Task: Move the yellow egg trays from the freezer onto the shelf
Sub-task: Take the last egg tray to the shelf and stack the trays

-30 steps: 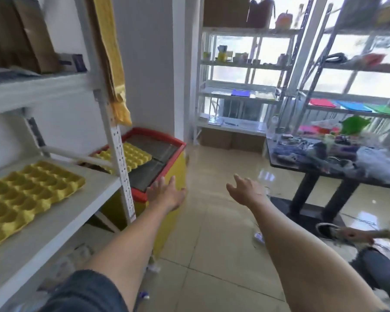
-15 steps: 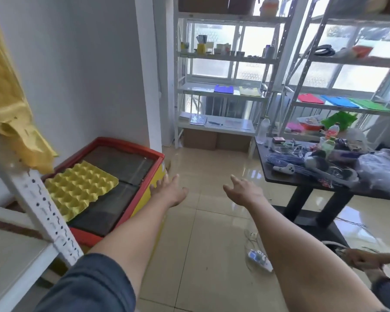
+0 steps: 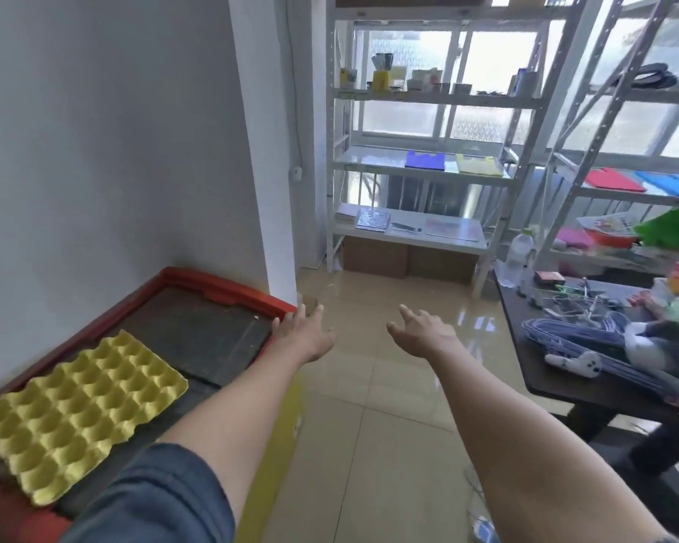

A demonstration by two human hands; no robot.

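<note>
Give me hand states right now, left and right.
Left hand: open, empty, fingers spread by the freezer rim.
Right hand: open, empty, over the floor.

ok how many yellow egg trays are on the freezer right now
1. The egg tray lies on the near end of the freezer lid; it may be a stack, and more could sit out of frame.

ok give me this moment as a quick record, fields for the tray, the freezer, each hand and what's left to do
egg tray: yellow egg tray lies flat on the freezer's dark lid, near end, nothing in its cups
freezer: red-rimmed freezer against the wall, lid shut
left hand: left hand open, empty, over the freezer's far corner
right hand: right hand open, empty, out over the floor
contact: neither hand touches the tray
remaining: this tray not yet picked up
</note>
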